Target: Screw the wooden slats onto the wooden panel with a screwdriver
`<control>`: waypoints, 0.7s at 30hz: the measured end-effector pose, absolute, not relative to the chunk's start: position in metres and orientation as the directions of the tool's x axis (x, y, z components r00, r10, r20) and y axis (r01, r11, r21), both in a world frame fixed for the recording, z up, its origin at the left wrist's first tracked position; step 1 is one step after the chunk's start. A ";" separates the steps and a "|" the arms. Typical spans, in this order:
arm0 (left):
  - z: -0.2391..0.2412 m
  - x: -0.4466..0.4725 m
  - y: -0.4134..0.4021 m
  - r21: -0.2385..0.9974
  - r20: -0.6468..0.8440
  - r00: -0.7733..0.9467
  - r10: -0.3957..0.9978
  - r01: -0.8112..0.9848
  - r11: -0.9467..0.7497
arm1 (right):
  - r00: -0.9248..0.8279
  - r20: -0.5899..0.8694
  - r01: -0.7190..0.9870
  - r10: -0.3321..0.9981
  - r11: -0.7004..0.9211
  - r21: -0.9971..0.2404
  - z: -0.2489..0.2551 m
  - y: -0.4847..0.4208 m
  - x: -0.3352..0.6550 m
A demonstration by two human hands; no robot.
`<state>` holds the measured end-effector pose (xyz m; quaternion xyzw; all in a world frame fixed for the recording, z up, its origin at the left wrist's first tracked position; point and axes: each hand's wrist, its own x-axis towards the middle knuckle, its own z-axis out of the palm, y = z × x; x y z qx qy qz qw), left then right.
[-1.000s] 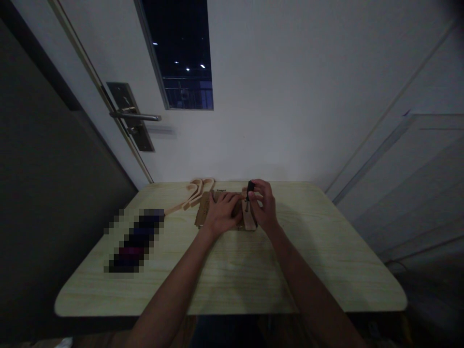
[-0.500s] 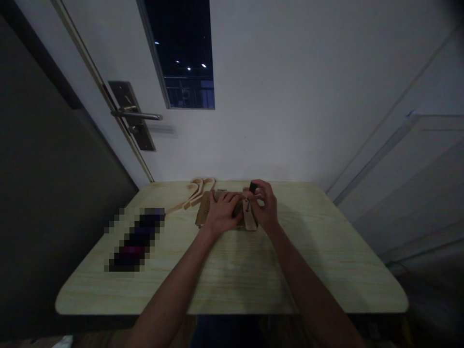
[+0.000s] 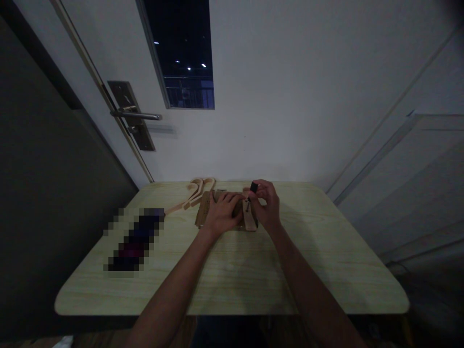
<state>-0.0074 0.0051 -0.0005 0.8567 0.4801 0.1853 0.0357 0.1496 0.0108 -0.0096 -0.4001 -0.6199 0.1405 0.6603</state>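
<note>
Small black-handled tool (image 3: 254, 187): near the far edge of the pale wood-grain table (image 3: 326, 270), pinched in the right hand (image 3: 268, 205); likely light, stiff; grip its handle. Left hand (image 3: 224, 212), spread open, rests on the brown rectangular panel (image 3: 202, 212)

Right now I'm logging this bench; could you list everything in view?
Table: one, pale yellow, foreground
Brown piece: one, brown, table's far half
Wooden strip: one, tan, brown piece's right end
Black object: one, black, near strip
Hook-shaped pieces: at least two, tan, table's far left
Pixelated item: one, dark, table's left
Door: one, white, behind table
Handle: one, silver, on door
Window: one, dark, in door
Left hand: one, on brown piece
Right hand: one, holding black object
</note>
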 end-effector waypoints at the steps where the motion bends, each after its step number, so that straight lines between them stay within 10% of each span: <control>1: -0.001 -0.008 0.005 0.239 0.286 0.471 0.835 0.808 -0.538 | 0.195 0.711 0.321 0.676 0.641 -0.697 -0.010 0.011 0.149; 21: -0.002 -0.008 0.006 0.236 0.294 0.480 0.827 0.802 -0.549 | 0.231 0.725 0.328 0.649 0.649 -0.686 -0.013 0.015 0.146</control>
